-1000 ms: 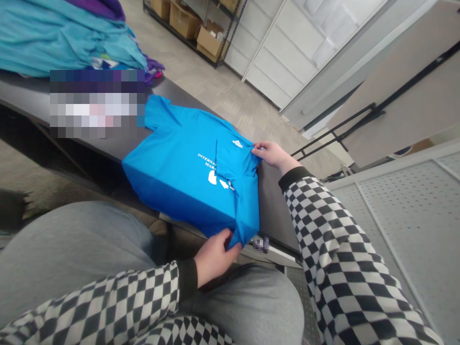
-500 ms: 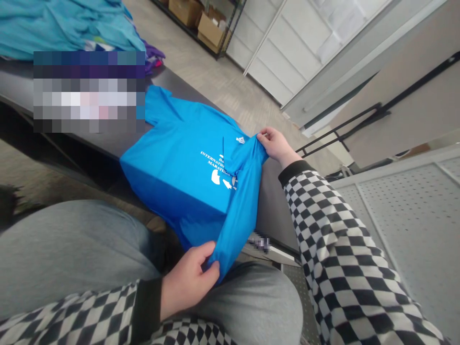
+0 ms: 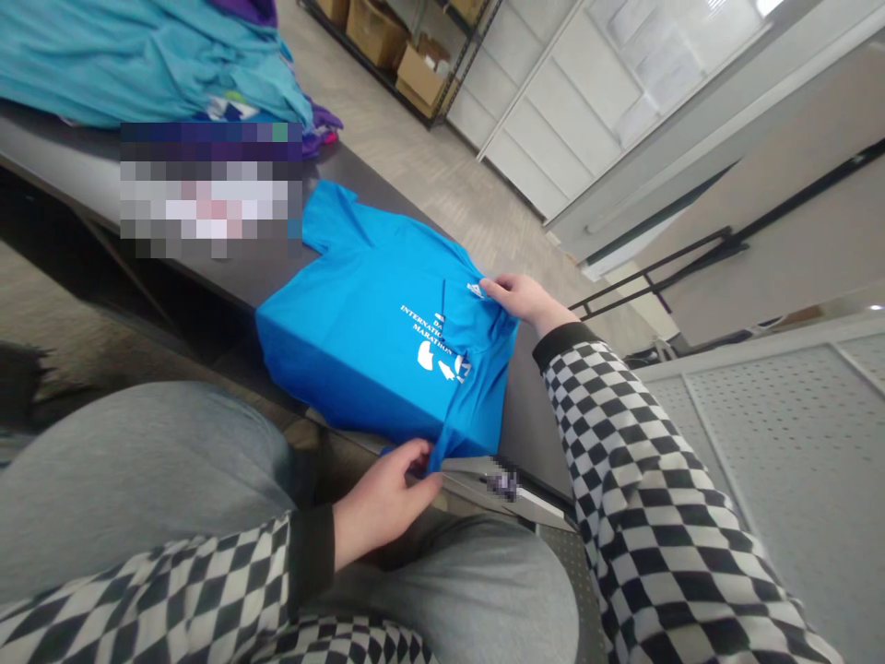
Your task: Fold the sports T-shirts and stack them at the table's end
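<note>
A bright blue T-shirt (image 3: 366, 323) with white printed lettering lies on a dark table (image 3: 83, 166), its lower part hanging over the near edge. My left hand (image 3: 387, 493) pinches the shirt's bottom corner at the table's edge, above my lap. My right hand (image 3: 522, 300) grips the far end of the same folded side strip, near the small white logo. Both my arms wear black-and-white checkered sleeves.
A pile of teal and purple garments (image 3: 138, 55) sits at the far left of the table. Cardboard boxes (image 3: 415, 69) fill a low shelf across the floor. A white perforated panel (image 3: 774, 433) stands at my right. My grey-trousered legs (image 3: 138, 480) fill the foreground.
Half a second ago both hands held the side strip lifted and pulled out; now it is laid back over the shirt, with my left hand closer to the table's edge.
</note>
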{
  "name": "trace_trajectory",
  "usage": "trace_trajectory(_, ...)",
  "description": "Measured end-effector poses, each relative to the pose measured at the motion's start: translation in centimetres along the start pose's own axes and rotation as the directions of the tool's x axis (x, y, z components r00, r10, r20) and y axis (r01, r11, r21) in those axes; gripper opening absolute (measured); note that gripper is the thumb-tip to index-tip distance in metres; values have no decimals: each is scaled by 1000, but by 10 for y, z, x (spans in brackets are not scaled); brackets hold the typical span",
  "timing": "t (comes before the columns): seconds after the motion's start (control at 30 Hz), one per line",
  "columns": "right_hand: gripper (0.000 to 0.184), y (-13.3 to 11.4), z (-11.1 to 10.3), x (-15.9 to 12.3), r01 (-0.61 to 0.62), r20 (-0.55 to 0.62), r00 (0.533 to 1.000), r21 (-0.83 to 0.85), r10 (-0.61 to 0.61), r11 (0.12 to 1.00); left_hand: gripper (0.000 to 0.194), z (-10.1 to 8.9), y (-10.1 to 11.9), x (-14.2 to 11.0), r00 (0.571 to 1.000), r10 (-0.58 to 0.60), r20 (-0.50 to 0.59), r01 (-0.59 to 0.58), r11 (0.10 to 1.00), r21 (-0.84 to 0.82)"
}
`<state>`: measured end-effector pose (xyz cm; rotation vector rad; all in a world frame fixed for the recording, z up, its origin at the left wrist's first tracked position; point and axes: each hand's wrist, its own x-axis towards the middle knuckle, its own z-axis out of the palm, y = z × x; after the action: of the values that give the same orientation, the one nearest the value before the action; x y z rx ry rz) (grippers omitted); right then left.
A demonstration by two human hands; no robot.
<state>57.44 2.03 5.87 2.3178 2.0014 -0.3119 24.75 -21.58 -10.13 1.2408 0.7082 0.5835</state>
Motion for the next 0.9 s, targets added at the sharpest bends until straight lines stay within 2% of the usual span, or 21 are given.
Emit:
trace_trajectory(0.13, 64, -17, -1, 5, 63, 66, 996, -3, -63, 998, 31, 2, -1, 8, 999, 35, -28, -36, 999, -34)
trace_trajectory(0.23, 55, -20, 0, 8, 86, 86, 993, -8, -85, 996, 42, 0, 0, 11, 999, 48, -20, -49, 998, -28)
trace_trajectory(0.3, 47, -19, -1, 10, 110, 24, 994, 14, -110, 994, 45, -1, 2, 8, 997, 71, -26, -72, 997, -19)
trace_trajectory(0.4, 34, -17, -1, 13, 138, -159, 979, 52, -128, 989, 42, -2, 9, -2, 993, 112, -43, -112, 994, 6)
trace_trajectory(0.47, 31, -16, 0, 16, 148, -249, 960, 67, -127, 987, 39, -2, 13, -10, 992, 116, -44, -115, 993, 21)
trace_trajectory(0.57, 31, -16, 4, 19, 147, -323, 939, 61, -119, 987, 40, -3, 15, -19, 996, 83, -38, -81, 996, 41)
trace_trajectory(0.67, 29, -16, 14, 21, 105, -330, 939, 18, -94, 994, 46, -1, 5, -16, 993, 18, -120, -12, 999, 45)
trace_trajectory(0.8, 32, -16, 30, 18, 22, -286, 957, -78, -44, 997, 56, -2, -19, -2, 964, -86, -253, 103, 993, 55)
trace_trajectory(0.9, 39, -16, 38, 14, -47, -259, 966, -146, 8, 988, 56, -8, -30, 6, 964, -40, -263, 91, 978, 187)
